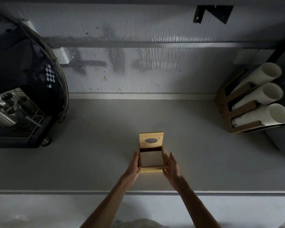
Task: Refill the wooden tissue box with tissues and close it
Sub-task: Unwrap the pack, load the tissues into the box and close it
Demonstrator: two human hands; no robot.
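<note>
Pale wood tissue box [151,169] on grey surface [92,153], well apart from cup holder [237,112]. Lid [151,139] up, no tissues seen inside. Left hand [134,168], right hand [172,167] flat against side walls, grasping box. Likely rigid, light, smooth; hold walls, not hinged lid.

The one camera sits on my head, looking forward and steeply down over the grey tabletop [92,153] toward the wall [138,30] behind it. Its wide angle bends the edges, taking in the coffee machine [23,83] far left and the cup dispenser [252,102] far right. My forearms reach in from the bottom edge, with the near tabletop edge low in frame.
</note>
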